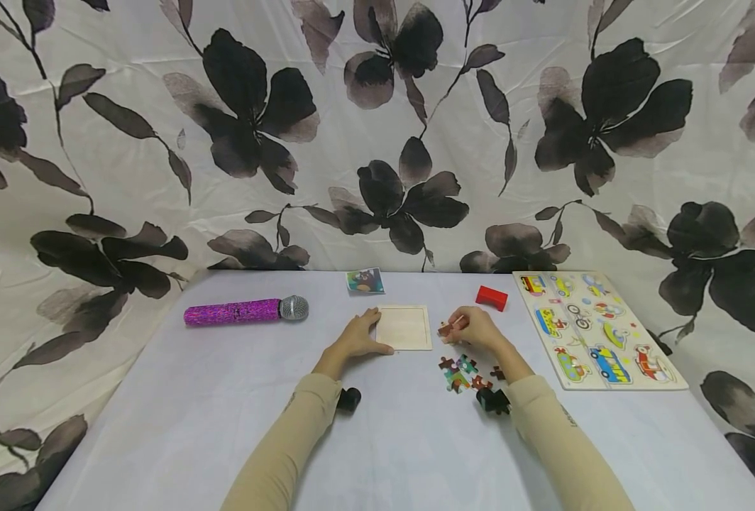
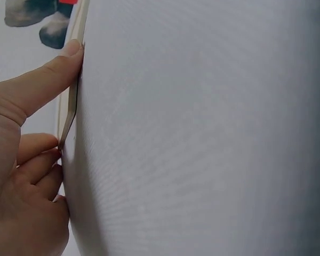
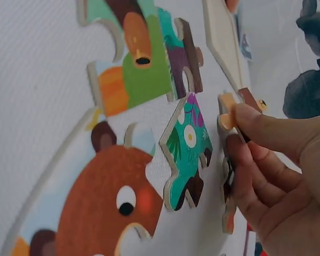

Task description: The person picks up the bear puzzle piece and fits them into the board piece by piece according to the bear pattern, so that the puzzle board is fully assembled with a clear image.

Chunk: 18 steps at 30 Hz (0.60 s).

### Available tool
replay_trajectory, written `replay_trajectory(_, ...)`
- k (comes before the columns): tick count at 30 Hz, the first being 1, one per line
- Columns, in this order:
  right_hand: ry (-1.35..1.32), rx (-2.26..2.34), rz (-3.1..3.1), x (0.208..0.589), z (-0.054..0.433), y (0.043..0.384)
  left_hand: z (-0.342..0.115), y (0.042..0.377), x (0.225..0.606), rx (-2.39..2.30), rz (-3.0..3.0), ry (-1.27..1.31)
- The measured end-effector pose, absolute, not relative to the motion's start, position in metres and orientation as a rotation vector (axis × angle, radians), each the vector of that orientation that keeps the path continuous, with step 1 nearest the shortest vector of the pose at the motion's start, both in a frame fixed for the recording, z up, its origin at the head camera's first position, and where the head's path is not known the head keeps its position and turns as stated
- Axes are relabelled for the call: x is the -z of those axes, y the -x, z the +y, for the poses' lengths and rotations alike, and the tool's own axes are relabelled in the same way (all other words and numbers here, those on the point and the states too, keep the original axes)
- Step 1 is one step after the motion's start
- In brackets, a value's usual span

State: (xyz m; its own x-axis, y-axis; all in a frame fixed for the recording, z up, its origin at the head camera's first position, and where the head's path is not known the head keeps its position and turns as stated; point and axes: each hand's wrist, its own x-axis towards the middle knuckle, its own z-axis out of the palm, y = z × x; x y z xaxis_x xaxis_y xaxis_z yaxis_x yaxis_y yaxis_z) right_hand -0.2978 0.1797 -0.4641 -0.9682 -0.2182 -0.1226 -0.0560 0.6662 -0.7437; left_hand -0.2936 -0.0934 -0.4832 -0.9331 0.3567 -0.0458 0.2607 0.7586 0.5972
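Note:
My left hand (image 1: 357,335) holds the left side of a shallow, pale wooden puzzle tray (image 1: 404,328) lying on the table. In the left wrist view its thumb and curled fingers grip the tray's edge (image 2: 70,109). To the right of the tray, my right hand (image 1: 473,328) pinches a small brown puzzle piece (image 1: 445,329) between thumb and fingers. Below that hand lies a loose group of jigsaw pieces (image 1: 458,379). The right wrist view shows a piece with a brown bear's face (image 3: 106,186) and a teal flowered piece (image 3: 188,146) among them.
A purple glittery microphone (image 1: 237,312) lies at the left. Behind the tray are a small picture card (image 1: 365,281) and, further right, a red block (image 1: 491,298). A wooden vehicle puzzle board (image 1: 597,330) lies at the right. Floral cloth (image 1: 326,142) hangs behind the table.

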Motion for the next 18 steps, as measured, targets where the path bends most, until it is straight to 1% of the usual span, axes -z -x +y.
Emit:
replay_trajectory(7, 0.141, 1.517, 2.531, 0.464, 0.180, 0.299, -0.092, 0.293, 0.481, -0.880, 2.788, -0.452)
replay_trajectory(13, 0.137, 1.556, 2.578, 0.467, 0.174, 0.306, -0.090, 0.293, 0.477, -0.808, 2.816, -0.475)
replay_trajectory(18, 0.103, 1.574, 2.584, 0.470, 0.158, 0.309, -0.090, 0.292, 0.476, -0.832, 2.821, -0.468)
